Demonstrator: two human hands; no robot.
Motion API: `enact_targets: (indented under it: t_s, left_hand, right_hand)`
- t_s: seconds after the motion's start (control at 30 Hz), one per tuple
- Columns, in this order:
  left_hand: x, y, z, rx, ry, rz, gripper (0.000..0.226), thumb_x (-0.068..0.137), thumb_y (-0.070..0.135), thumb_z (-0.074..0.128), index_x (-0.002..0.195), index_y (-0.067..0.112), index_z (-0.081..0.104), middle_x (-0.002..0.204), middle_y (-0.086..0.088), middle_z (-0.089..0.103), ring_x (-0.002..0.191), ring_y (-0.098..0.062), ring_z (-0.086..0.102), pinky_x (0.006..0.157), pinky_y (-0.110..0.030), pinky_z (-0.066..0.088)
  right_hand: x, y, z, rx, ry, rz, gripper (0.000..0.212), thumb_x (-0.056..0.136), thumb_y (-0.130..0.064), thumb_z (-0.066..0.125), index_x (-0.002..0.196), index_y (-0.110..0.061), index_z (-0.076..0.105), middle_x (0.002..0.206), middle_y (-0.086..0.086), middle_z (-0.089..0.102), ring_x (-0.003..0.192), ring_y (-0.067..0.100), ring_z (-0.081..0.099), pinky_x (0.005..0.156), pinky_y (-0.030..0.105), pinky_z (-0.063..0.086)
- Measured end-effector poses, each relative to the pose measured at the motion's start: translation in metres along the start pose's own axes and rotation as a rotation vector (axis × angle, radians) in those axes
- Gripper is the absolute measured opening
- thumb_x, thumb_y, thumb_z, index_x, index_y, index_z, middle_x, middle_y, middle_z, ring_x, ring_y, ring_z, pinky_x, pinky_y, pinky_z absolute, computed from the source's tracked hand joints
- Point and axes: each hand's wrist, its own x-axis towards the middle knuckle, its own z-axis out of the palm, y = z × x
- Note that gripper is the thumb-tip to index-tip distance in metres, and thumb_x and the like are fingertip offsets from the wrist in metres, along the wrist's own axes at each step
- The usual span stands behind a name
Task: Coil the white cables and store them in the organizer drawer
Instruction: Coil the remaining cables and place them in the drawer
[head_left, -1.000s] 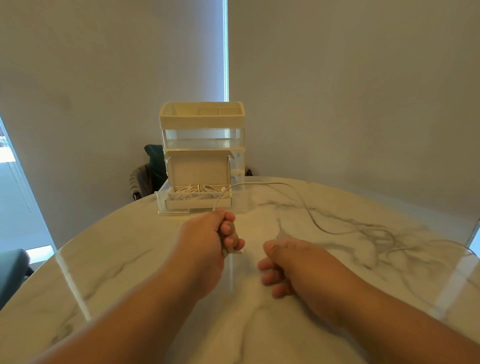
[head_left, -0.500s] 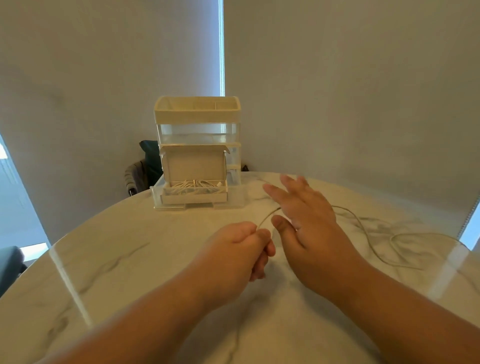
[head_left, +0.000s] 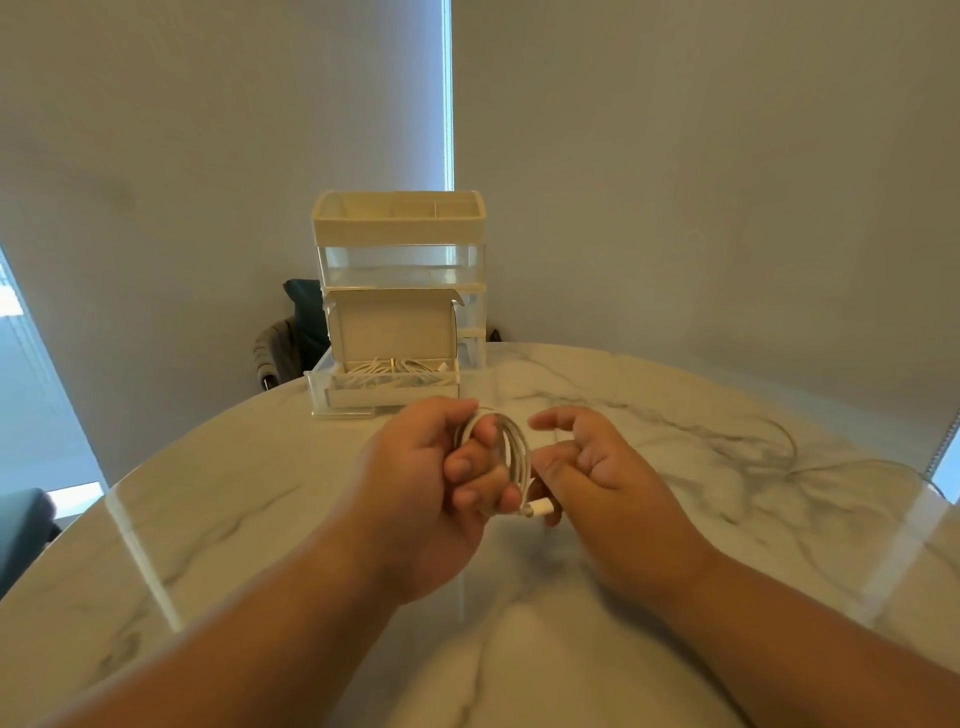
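The white cable (head_left: 514, 449) is gathered into a few loose loops, held up over the marble table (head_left: 675, 597) in front of the person. Its plug end (head_left: 539, 508) pokes out at the bottom of the loops. The left hand (head_left: 426, 483) grips the coil, fingers curled through and around the loops. The right hand (head_left: 597, 467) sits just beside it, palm turned toward the coil, forefinger reaching out over the top and the other fingers loosely bent. Its thumb is right up against the strands near the plug, but the blur there means I can't tell whether it actually pinches them.

Beyond the hands, at the far edge of the table, stands the cream organizer (head_left: 400, 228). Its bottom drawer (head_left: 389, 392) is pulled out, with more white cables (head_left: 395, 366) already lying inside. Another thin length of cable (head_left: 779, 441) trails across the tabletop well to the right. A dark chair (head_left: 291, 332) shows behind the organizer.
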Motion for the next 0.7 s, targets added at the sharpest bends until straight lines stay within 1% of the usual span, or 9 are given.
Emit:
enact_targets:
  t_s: [0.1,0.2,0.3,0.4,0.47,0.53,0.63,0.67,0.7]
  left_hand:
    - [0.0,0.004,-0.001,-0.112,0.053,0.019,0.031,0.088,0.021,0.043,0.06,0.011,0.053,0.042,0.006,0.026,0.035,-0.01,0.027,0.045,-0.025,0.045]
    - [0.003,0.012,-0.003,-0.195,0.099,0.055,0.029,0.092,0.017,0.042,0.064,0.012,0.052,0.043,0.007,0.027,0.035,-0.008,0.028,0.047,-0.024,0.047]
    - [0.008,0.018,-0.008,-0.209,0.144,0.114,0.027,0.095,0.012,0.041,0.07,0.013,0.051,0.047,0.007,0.033,0.038,-0.007,0.032,0.053,-0.025,0.049]
    - [0.011,0.019,-0.012,-0.182,0.171,0.15,0.027,0.101,0.015,0.04,0.078,0.011,0.054,0.054,0.004,0.045,0.045,-0.008,0.043,0.059,-0.027,0.054]
    - [0.011,0.018,-0.012,-0.161,0.182,0.157,0.024,0.102,0.018,0.042,0.088,0.008,0.059,0.062,0.0,0.057,0.052,-0.009,0.056,0.069,-0.031,0.056]
    - [0.009,0.017,-0.01,-0.16,0.186,0.154,0.023,0.102,0.019,0.044,0.097,0.004,0.061,0.069,-0.005,0.066,0.059,-0.013,0.065,0.078,-0.034,0.056]
    - [0.008,0.014,-0.005,-0.18,0.206,0.134,0.022,0.102,0.017,0.044,0.098,0.003,0.061,0.07,-0.005,0.067,0.059,-0.013,0.066,0.076,-0.033,0.059]
    - [0.007,0.014,-0.004,-0.189,0.216,0.127,0.021,0.102,0.016,0.044,0.098,0.003,0.06,0.067,-0.004,0.066,0.057,-0.011,0.064,0.075,-0.032,0.058]
    - [0.007,0.014,-0.004,-0.193,0.228,0.124,0.019,0.102,0.016,0.045,0.098,0.004,0.06,0.066,-0.003,0.065,0.056,-0.01,0.062,0.074,-0.032,0.058]
  right_hand:
    - [0.0,-0.001,0.003,-0.057,-0.079,0.054,0.024,0.098,-0.003,0.051,0.104,-0.019,0.069,0.084,0.0,0.073,0.07,0.015,0.066,0.065,0.029,0.053]
    - [-0.004,-0.006,0.004,-0.054,-0.2,0.11,0.024,0.098,-0.003,0.052,0.1,-0.017,0.071,0.087,0.002,0.075,0.069,0.012,0.065,0.07,0.027,0.055]
    - [-0.009,-0.012,0.008,-0.098,-0.279,0.132,0.025,0.098,-0.007,0.054,0.105,-0.024,0.072,0.083,0.003,0.073,0.067,0.008,0.062,0.067,0.016,0.052]
    - [-0.013,-0.017,0.012,-0.117,-0.314,0.136,0.028,0.1,-0.015,0.053,0.116,-0.033,0.068,0.077,-0.003,0.068,0.062,0.006,0.057,0.062,0.014,0.049]
    - [-0.014,-0.019,0.014,-0.191,-0.318,0.118,0.03,0.099,-0.021,0.054,0.121,-0.039,0.065,0.078,-0.006,0.068,0.061,0.0,0.056,0.062,0.011,0.046]
    - [-0.014,-0.019,0.014,-0.288,-0.319,0.076,0.031,0.099,-0.024,0.055,0.124,-0.04,0.064,0.076,-0.009,0.068,0.063,-0.004,0.055,0.065,0.007,0.043]
    - [-0.014,-0.02,0.013,-0.34,-0.373,0.068,0.028,0.1,-0.022,0.053,0.121,-0.033,0.067,0.061,-0.027,0.059,0.061,-0.011,0.054,0.064,0.003,0.039]
    - [-0.015,-0.02,0.014,-0.358,-0.385,0.055,0.027,0.1,-0.021,0.052,0.119,-0.032,0.068,0.061,-0.035,0.058,0.066,-0.017,0.055,0.067,0.001,0.037]
    - [-0.015,-0.02,0.015,-0.371,-0.38,0.028,0.028,0.1,-0.021,0.052,0.119,-0.033,0.068,0.069,-0.041,0.059,0.075,-0.022,0.055,0.073,0.0,0.035]
